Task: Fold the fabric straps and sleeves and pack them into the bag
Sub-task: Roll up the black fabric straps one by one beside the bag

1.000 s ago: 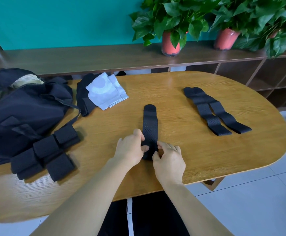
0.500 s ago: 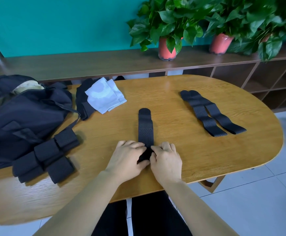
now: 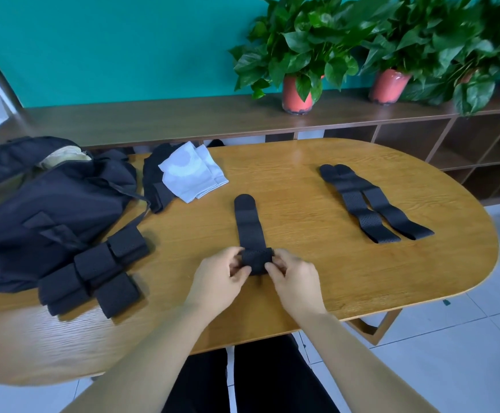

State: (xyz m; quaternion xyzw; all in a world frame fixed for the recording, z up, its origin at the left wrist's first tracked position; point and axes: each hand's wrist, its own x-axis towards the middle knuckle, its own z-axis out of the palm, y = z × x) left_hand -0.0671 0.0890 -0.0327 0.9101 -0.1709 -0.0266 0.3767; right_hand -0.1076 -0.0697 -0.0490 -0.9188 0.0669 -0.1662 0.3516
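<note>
The black strap (image 3: 249, 222) lies lengthwise near the middle of the wooden surface (image 3: 302, 186). Its rounded far end is flat on the wood and its near end is turned over on itself into a short, thick fold. The left hand (image 3: 219, 278) pinches the left side of that fold between thumb and curled fingers, and the right hand (image 3: 295, 281) pinches the right side in the same way, so each grip is narrow and closed on the strap. To the right, well apart, two more straps (image 3: 371, 204) lie unfolded side by side, touching along their length and angled away from the person. To the left, a cluster of folded black bundles (image 3: 93, 272) rests against the near edge of the dark bag (image 3: 34, 210), which slumps over the left end of the surface with a pale lining showing at its top. Behind the bag's right side, a white sleeve (image 3: 192, 171) lies folded on top of a black sleeve (image 3: 153, 183). Beyond the surface runs a low brown shelf (image 3: 183, 120) carrying two potted plants (image 3: 297, 96) against a teal wall.
</note>
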